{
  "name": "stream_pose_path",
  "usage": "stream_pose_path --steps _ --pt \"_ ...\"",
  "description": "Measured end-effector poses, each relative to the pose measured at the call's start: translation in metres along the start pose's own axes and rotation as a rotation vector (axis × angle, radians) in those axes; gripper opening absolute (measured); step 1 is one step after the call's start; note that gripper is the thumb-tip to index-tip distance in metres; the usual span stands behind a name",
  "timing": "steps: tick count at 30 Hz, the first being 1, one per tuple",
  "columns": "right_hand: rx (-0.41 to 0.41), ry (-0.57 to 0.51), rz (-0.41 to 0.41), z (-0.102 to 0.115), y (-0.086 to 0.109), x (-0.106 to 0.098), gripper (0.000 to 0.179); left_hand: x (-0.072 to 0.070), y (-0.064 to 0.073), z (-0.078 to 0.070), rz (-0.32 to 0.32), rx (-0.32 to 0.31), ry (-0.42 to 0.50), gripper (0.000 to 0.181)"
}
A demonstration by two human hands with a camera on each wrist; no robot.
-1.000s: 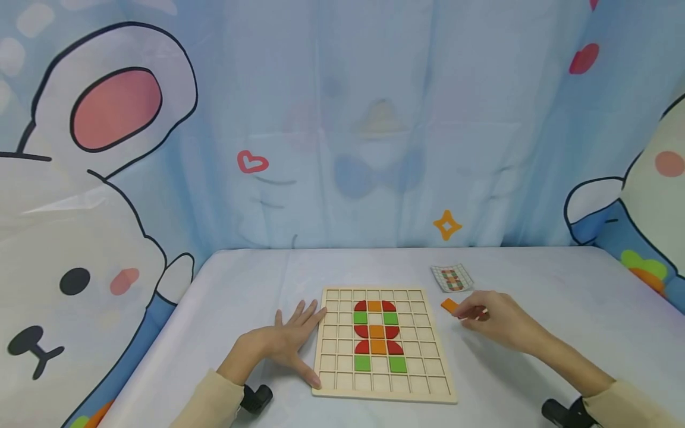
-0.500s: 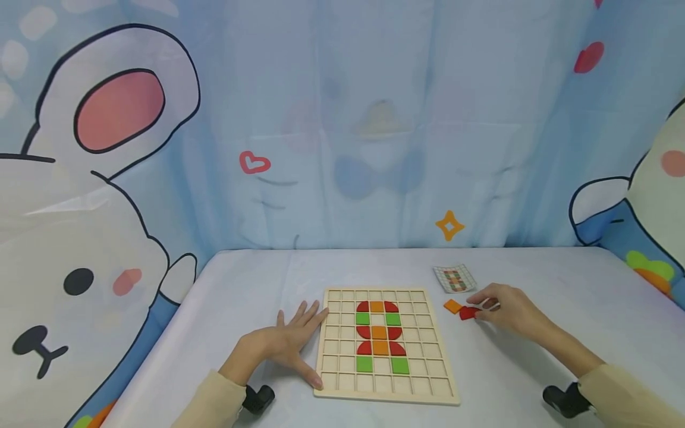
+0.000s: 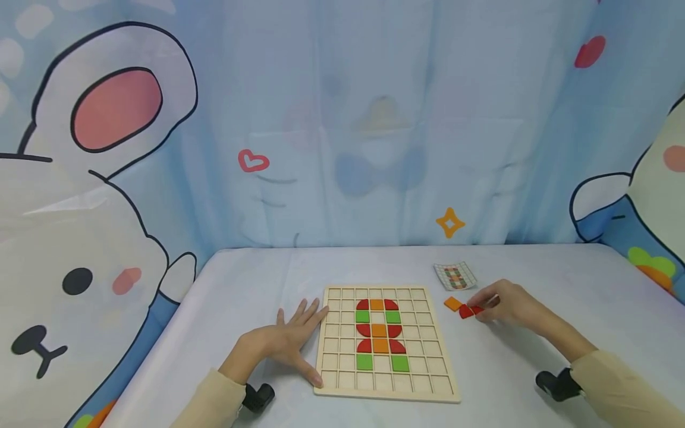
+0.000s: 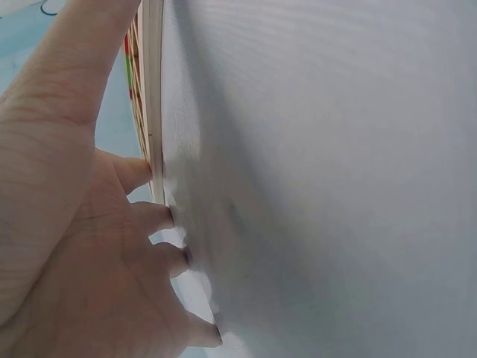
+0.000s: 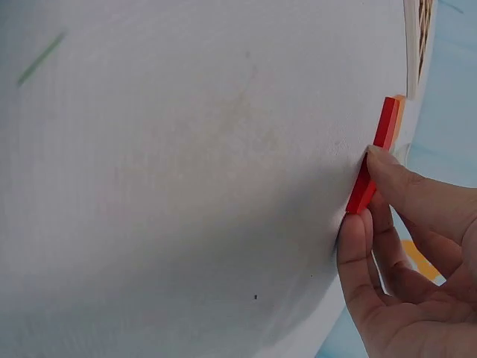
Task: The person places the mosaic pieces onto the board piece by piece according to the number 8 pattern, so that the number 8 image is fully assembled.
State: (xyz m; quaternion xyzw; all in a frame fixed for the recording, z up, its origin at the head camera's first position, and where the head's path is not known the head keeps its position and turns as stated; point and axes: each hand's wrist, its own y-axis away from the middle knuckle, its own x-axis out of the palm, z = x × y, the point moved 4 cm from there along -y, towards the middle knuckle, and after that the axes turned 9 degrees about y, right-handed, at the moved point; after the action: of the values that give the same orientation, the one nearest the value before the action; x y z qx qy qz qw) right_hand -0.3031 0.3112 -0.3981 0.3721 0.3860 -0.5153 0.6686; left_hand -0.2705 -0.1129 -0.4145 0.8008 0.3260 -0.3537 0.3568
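In the head view a square wooden grid board [image 3: 337,380] lies on the table with red rounded, orange and green tiles in several cells. My left hand [image 3: 286,345] rests at its left side, fingers spread, thumb on the near left corner. In the left wrist view those fingers [image 4: 153,216] stand along the board's edge. To the right of the board my right hand [image 3: 508,304] pinches red tiles [image 3: 465,311] low over the table. An orange tile [image 3: 452,304] lies right beside them. The right wrist view shows the thumb on the red tiles [image 5: 364,186], fingertips at their lower end.
A small pattern card [image 3: 455,276] with a coloured grid lies behind the orange tile. A white cloth covers the table [image 3: 278,267]. Behind it hangs a blue curtain [image 3: 321,208] with cartoon prints.
My right hand has shifted a little right from the orange tile, which it covered partly before, to the red tiles, now in sight. The left hand and the board stay put.
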Motion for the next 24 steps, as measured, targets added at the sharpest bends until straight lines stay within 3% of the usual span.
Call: stream_pose_path --steps 5,13,24 --pt "0.042 -0.015 0.001 -0.004 0.001 -0.001 0.025 0.000 0.000 -0.001 0.003 0.001 0.000 0.134" --pt "0.046 -0.007 -0.075 -0.004 0.004 -0.003 0.026 0.000 0.001 0.001 0.005 0.011 0.008 0.134" --pt "-0.032 0.039 -0.162 0.002 0.020 -0.003 0.018 0.000 0.000 0.001 0.007 0.022 0.015 0.134"
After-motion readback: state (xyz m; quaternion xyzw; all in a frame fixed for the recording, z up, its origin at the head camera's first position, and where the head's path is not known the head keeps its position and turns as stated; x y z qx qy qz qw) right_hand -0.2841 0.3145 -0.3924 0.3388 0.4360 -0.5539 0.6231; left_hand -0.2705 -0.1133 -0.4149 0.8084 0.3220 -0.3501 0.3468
